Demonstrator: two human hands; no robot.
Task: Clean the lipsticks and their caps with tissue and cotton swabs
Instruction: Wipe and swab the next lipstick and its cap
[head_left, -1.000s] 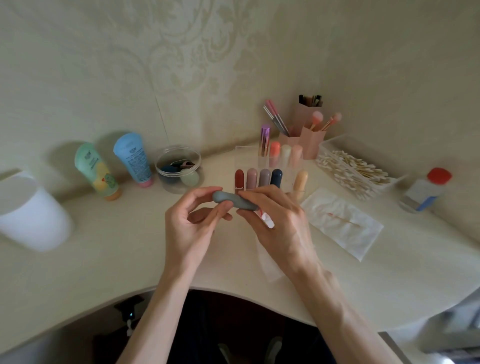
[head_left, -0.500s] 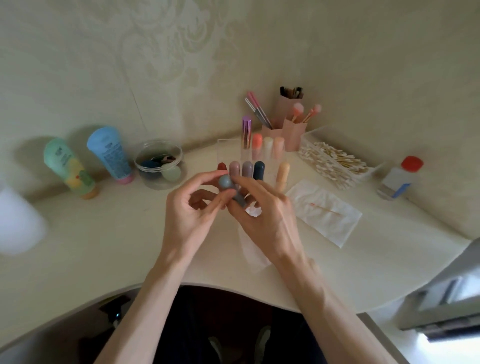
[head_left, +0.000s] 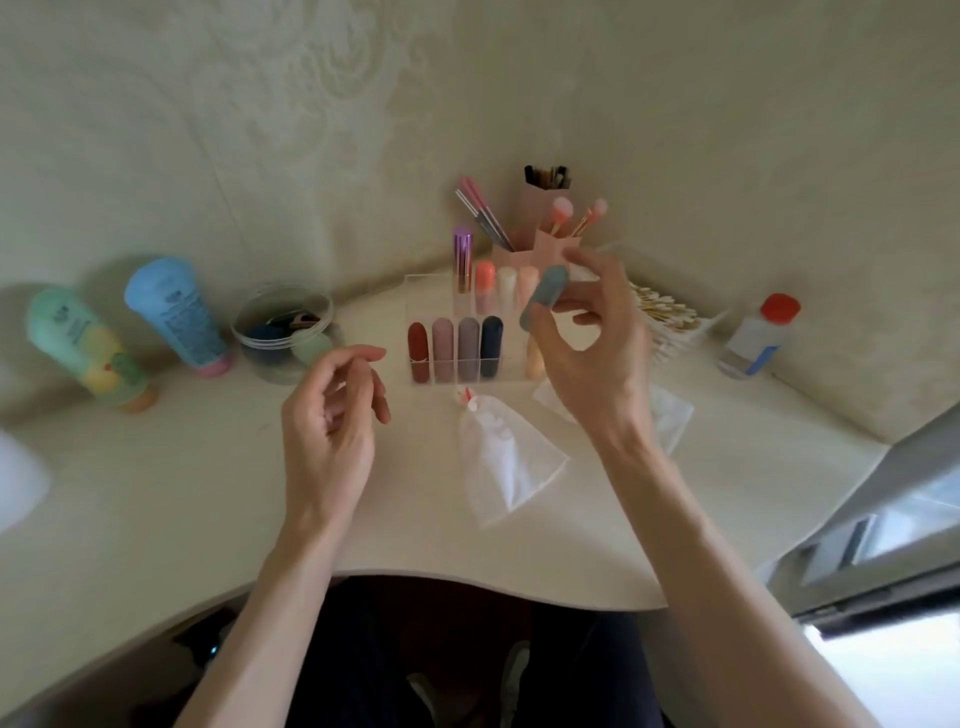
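One grey lipstick (head_left: 544, 295) pinched in right hand (head_left: 597, 358), up in air over clear rack (head_left: 420, 293). Left hand (head_left: 327, 421) loose, fingers half bent, holds nothing, left of rack. Tissue (head_left: 506, 462) flat on table (head_left: 156, 493), just in front of rack. Could go wrong: pinch looks light, near one end, so lipstick may slip, fall on rack, knock over row of lipsticks (head_left: 468, 343) standing there. Could also miss its slot and tip.

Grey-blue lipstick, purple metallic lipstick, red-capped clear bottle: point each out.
Grey-blue lipstick (head_left: 544, 291): head view, mid-body.
Purple metallic lipstick (head_left: 462, 265): head view, mid-tube.
Red-capped clear bottle (head_left: 753, 343): head view, clear body.
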